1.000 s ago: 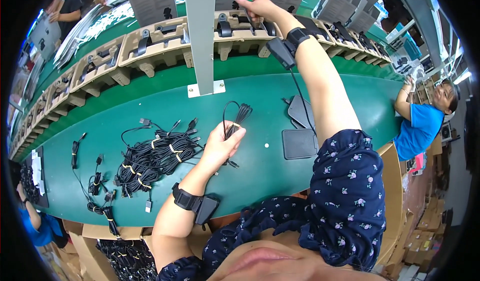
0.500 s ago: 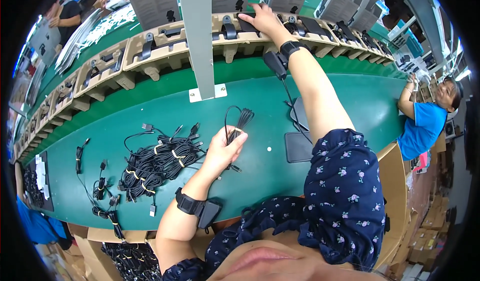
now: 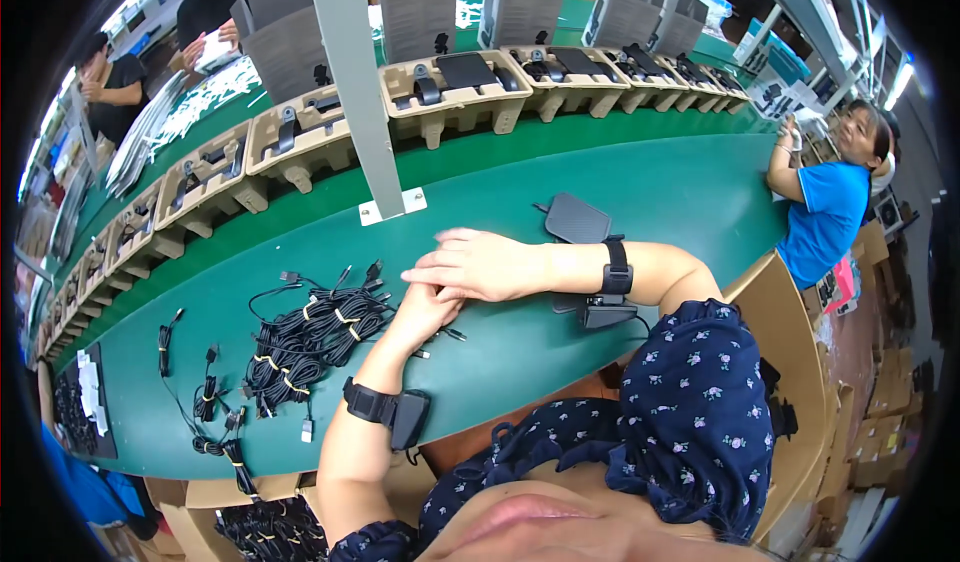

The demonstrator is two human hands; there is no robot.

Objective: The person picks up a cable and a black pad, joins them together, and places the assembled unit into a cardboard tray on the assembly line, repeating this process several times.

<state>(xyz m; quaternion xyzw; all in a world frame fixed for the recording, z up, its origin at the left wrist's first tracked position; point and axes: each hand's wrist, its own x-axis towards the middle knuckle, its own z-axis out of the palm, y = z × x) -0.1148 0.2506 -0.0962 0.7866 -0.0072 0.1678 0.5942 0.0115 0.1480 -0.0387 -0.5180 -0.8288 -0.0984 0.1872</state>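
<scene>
In front of me my right hand (image 3: 480,264) lies across my left hand (image 3: 424,312), its fingers stretched over the left's. The black cable bundle that my left hand held half a second ago is hidden behind my hands. Small cable ends (image 3: 454,334) show beside the left hand. Left of it lies a pile of black cables (image 3: 300,347) tied with pale bands. Several looser tied cables (image 3: 205,399) lie further left. Beyond my right wrist rests a dark flat pad (image 3: 577,219); another is mostly hidden under that forearm.
A row of brown moulded trays (image 3: 455,97) with black parts curves along the far side, grey printed cards behind. A metal post (image 3: 360,92) is fixed to the green table (image 3: 560,352). A cardboard box (image 3: 200,497) of cables stands below left. A person in blue (image 3: 825,202) is at right.
My right hand has left the far tray and come back over my left hand. A black rectangular pad now shows in that tray. The view has shifted a little.
</scene>
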